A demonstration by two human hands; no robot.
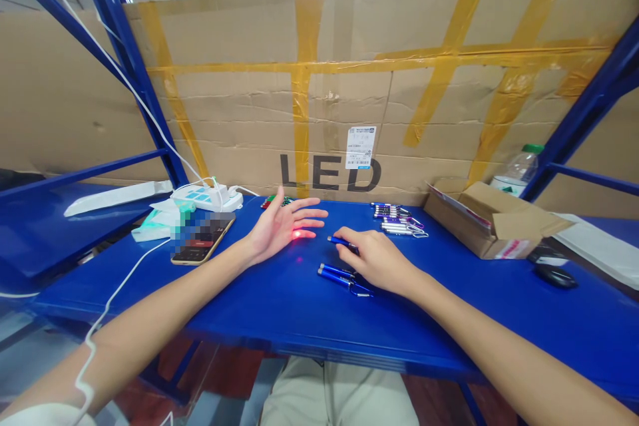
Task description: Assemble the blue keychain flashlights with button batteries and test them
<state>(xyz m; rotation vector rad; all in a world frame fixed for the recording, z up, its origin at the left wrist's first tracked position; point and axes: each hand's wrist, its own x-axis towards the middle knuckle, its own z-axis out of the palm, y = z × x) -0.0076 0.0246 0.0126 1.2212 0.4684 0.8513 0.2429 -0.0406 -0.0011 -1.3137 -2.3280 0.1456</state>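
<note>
My right hand [369, 255] holds a small blue metal pen-like laser light [342, 243], its tip facing left. Opposite it, my left hand [282, 226] is raised with the palm turned inward and the fingers spread, holding nothing. A red light spot shines on its little finger, and a fainter red spot shows on the table below. Just under my right hand, two more blue lights [335, 277] lie side by side on the blue table [279, 313], one with a clip at its end.
Silver and purple lights [399, 221] lie in rows at the back, near an open cardboard box [482, 223]. A black mouse [556, 276] is at right. Leftward are a phone [204, 239], a power strip [210, 198] and a white cable. Behind my left hand lie green and red pieces.
</note>
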